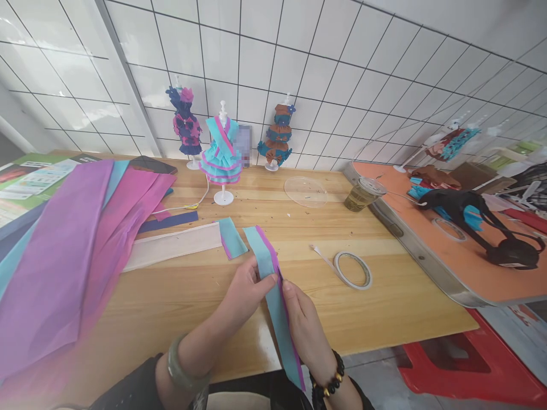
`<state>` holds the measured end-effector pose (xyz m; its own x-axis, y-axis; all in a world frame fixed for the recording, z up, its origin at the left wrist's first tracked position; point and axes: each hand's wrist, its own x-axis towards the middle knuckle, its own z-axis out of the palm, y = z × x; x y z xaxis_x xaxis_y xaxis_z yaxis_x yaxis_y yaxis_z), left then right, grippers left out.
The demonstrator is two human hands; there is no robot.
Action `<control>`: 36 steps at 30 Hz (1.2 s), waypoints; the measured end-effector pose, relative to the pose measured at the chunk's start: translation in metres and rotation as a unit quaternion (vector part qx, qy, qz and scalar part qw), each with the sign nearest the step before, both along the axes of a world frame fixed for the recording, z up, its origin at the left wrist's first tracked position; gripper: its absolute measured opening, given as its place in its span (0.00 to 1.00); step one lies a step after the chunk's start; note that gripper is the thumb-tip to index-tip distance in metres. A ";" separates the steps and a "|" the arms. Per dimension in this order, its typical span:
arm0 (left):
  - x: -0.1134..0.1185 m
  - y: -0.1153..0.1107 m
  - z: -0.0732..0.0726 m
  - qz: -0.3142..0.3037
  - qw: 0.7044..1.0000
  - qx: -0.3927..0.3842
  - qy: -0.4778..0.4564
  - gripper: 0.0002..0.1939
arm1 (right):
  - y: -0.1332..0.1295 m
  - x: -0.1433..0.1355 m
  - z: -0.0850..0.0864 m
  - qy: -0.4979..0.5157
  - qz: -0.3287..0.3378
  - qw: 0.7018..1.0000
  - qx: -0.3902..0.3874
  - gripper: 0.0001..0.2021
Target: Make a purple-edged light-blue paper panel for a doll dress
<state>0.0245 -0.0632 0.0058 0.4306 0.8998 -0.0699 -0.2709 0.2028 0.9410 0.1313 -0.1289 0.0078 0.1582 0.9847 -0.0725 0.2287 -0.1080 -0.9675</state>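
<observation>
A long turquoise paper strip (280,324) with a purple edge runs from mid-table down over the front edge of the table. My left hand (248,285) pinches its upper part between thumb and fingers. Against the purple edge, my right hand (304,319) is closed around a thin dark pointed blade (280,273), which looks like the tip of scissors; the handles are hidden in the palm. A short turquoise piece with a purple edge (233,238) lies left of the strip, at the end of a long white strip (175,245).
Purple and pink paper sheets (64,245) cover the left side. A tape roll (352,270) lies right of my hands. Behind stand a turquoise-dressed form (222,145), two other dressed forms, a clear lid (305,191) and a drink cup (363,193). An orange-topped table (431,250) adjoins at right.
</observation>
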 end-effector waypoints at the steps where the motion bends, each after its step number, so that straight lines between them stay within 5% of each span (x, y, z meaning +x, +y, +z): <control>1: 0.000 0.000 0.000 -0.001 1.000 -0.001 0.001 0.07 | 0.000 0.000 0.000 -0.004 -0.001 1.000 0.001 0.17; 20: -0.004 0.002 0.001 0.026 1.000 -0.013 0.009 0.08 | -0.004 0.000 -0.005 -0.028 0.003 1.000 -0.007 0.17; 36: 0.000 -0.001 0.003 -0.010 1.000 0.014 0.005 0.08 | 0.001 -0.003 0.001 0.029 -0.004 1.000 0.011 0.18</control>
<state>0.0241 -0.0642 0.0091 0.4476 0.8929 -0.0493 -0.2583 0.1819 0.9488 0.1286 -0.1277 0.0086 0.1617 0.9850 -0.0607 0.1711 -0.0885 -0.9813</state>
